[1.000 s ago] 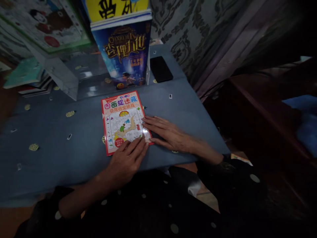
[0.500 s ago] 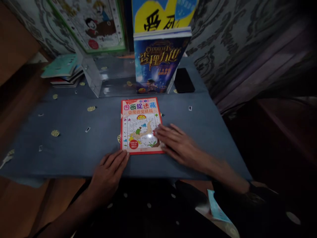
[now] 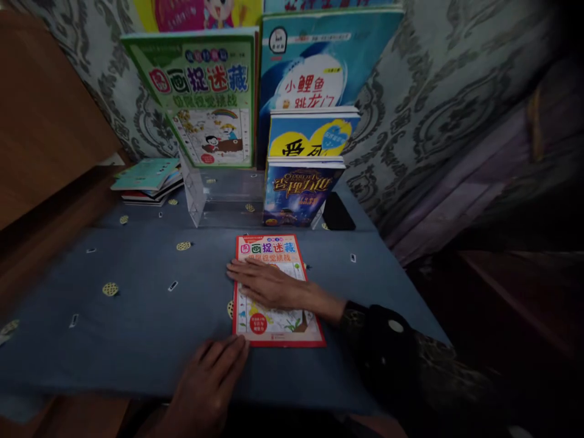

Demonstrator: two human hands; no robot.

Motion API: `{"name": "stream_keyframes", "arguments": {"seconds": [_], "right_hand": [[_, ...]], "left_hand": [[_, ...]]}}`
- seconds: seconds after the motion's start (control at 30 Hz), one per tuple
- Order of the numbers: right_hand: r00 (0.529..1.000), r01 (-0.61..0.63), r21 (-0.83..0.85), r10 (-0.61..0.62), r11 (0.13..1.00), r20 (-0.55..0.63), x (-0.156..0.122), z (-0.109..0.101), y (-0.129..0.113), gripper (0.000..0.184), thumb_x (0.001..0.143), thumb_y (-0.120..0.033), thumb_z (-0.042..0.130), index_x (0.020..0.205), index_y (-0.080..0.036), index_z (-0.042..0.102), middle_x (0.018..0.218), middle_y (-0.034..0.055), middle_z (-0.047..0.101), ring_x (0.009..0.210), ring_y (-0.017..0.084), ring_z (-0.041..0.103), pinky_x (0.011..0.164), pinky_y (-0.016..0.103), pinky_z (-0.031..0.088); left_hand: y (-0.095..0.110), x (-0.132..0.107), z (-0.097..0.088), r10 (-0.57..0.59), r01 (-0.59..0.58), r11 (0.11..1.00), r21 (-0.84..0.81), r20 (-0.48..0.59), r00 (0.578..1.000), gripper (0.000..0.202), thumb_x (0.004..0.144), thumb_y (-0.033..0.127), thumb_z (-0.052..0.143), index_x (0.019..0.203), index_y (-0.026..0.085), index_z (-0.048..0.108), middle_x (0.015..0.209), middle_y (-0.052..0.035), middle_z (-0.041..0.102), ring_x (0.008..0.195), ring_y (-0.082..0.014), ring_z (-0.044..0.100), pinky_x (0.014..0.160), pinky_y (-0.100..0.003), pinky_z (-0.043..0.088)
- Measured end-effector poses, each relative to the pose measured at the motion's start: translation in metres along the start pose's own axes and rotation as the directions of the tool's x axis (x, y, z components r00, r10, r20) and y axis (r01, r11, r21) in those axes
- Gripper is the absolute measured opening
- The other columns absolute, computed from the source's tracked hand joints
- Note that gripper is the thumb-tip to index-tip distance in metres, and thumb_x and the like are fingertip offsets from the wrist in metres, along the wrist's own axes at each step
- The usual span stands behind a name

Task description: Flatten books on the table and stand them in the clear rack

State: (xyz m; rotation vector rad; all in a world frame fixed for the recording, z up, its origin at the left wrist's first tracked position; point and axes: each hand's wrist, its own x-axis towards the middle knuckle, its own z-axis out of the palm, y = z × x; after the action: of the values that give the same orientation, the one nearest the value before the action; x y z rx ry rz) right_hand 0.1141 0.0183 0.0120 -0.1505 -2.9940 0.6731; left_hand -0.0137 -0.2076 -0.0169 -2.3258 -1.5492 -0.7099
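Observation:
A red-bordered picture book (image 3: 285, 325) with Chinese lettering lies flat on the blue patterned tablecloth (image 3: 150, 340), cover up. My right hand (image 3: 269, 287) rests flat across the middle of its cover, fingers stretched to the left past the book's left edge. Part of the cover picture is hidden beneath that hand. At the book's lower left corner, my left hand (image 3: 207, 380) touches the edge with its fingertips, the fingers extended and lying close together.
Behind the book stands a clear plastic rack (image 3: 223, 213). It bears a green picture book (image 3: 210, 79), a teal book (image 3: 328, 55), a yellow-and-blue book (image 3: 314, 134) and a dark blue book (image 3: 296, 198). Stacked books (image 3: 148, 176) lie left; a black flat object (image 3: 338, 213) lies right.
My right hand has moved from the book's right edge leftward and up across its cover. My left hand stays at the lower left corner. The view has tilted up, showing more of the rack.

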Motion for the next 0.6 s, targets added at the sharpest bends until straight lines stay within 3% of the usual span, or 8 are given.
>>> {"name": "stream_keyframes", "arguments": {"seconds": [0.13, 0.2, 0.3, 0.37, 0.47, 0.53, 0.6], "right_hand": [[0.983, -0.155, -0.061, 0.147, 0.986, -0.114, 0.013, -0.008, 0.035, 0.054, 0.106, -0.034, 0.04, 0.153, -0.01, 0.04, 0.162, 0.0163, 0.035, 0.153, 0.022, 0.028, 0.126, 0.045, 0.025], [0.952, -0.271, -0.085, 0.253, 0.959, -0.172, 0.01, -0.009, 0.045, 0.055, 0.104, -0.035, 0.043, 0.153, -0.01, 0.041, 0.161, 0.0169, 0.037, 0.152, 0.025, 0.03, 0.125, 0.047, 0.026], [0.898, -0.395, -0.123, 0.355, 0.91, -0.26, -0.008, -0.004, 0.053, 0.057, 0.104, -0.039, 0.043, 0.154, -0.012, 0.041, 0.159, 0.0169, 0.04, 0.151, 0.028, 0.032, 0.124, 0.051, 0.027], [0.838, -0.482, -0.132, 0.412, 0.866, -0.357, -0.026, 0.005, 0.054, 0.056, 0.104, -0.039, 0.041, 0.152, -0.012, 0.044, 0.158, 0.019, 0.042, 0.15, 0.03, 0.035, 0.122, 0.055, 0.029], [0.753, -0.575, -0.137, 0.456, 0.807, -0.474, -0.056, 0.028, 0.05, 0.056, 0.102, -0.04, 0.044, 0.152, -0.014, 0.045, 0.159, 0.0198, 0.039, 0.149, 0.034, 0.035, 0.118, 0.059, 0.036], [0.726, -0.598, -0.145, 0.456, 0.788, -0.515, -0.073, 0.048, 0.043, 0.055, 0.101, -0.039, 0.047, 0.15, -0.014, 0.049, 0.158, 0.0204, 0.041, 0.148, 0.037, 0.037, 0.116, 0.059, 0.039], [0.701, -0.592, -0.145, 0.417, 0.793, -0.578, -0.086, 0.068, 0.036, 0.055, 0.1, -0.036, 0.048, 0.153, -0.02, 0.045, 0.159, 0.016, 0.04, 0.148, 0.035, 0.036, 0.115, 0.057, 0.041]], "left_hand": [[-0.01, -0.002, 0.001, 0.09, -0.092, 0.995, 0.047, 0.039, 0.995, 0.043, 0.09, 0.005, 0.039, 0.122, 0.013, 0.067, 0.114, -0.0089, 0.075, 0.098, -0.0194, 0.065, 0.078, -0.031, 0.051], [-0.019, -0.003, 0.002, 0.143, -0.149, 0.988, 0.047, 0.117, 0.983, 0.042, 0.092, 0.006, 0.042, 0.125, 0.016, 0.066, 0.112, -0.0057, 0.075, 0.094, -0.0164, 0.066, 0.078, -0.026, 0.053], [-0.036, -0.003, 0.011, 0.121, -0.129, 0.991, 0.034, 0.181, 0.976, 0.042, 0.093, 0.006, 0.047, 0.126, 0.024, 0.065, 0.108, -0.0018, 0.075, 0.091, -0.0139, 0.067, 0.079, -0.021, 0.054], [-0.048, 0.003, 0.022, 0.048, -0.059, 0.996, 0.061, 0.171, 0.984, 0.044, 0.092, 0.008, 0.05, 0.129, 0.028, 0.064, 0.115, -0.0032, 0.073, 0.096, -0.0168, 0.069, 0.081, -0.024, 0.057], [-0.062, 0.019, 0.039, -0.094, 0.079, 0.994, 0.081, 0.203, 0.975, 0.047, 0.092, 0.018, 0.056, 0.138, 0.03, 0.059, 0.137, -0.01, 0.065, 0.116, -0.028, 0.066, 0.092, -0.038, 0.058], [-0.066, 0.034, 0.049, -0.218, 0.223, 0.975, 0.011, 0.26, 0.941, 0.051, 0.092, 0.024, 0.058, 0.143, 0.029, 0.055, 0.146, -0.0132, 0.057, 0.129, -0.0336, 0.058, 0.102, -0.048, 0.052], [-0.068, 0.05, 0.056, -0.326, 0.384, 0.909, -0.165, 0.295, 0.898, 0.056, 0.092, 0.028, 0.058, 0.148, 0.026, 0.05, 0.152, -0.015, 0.051, 0.139, -0.0355, 0.048, 0.112, -0.055, 0.043]]}}
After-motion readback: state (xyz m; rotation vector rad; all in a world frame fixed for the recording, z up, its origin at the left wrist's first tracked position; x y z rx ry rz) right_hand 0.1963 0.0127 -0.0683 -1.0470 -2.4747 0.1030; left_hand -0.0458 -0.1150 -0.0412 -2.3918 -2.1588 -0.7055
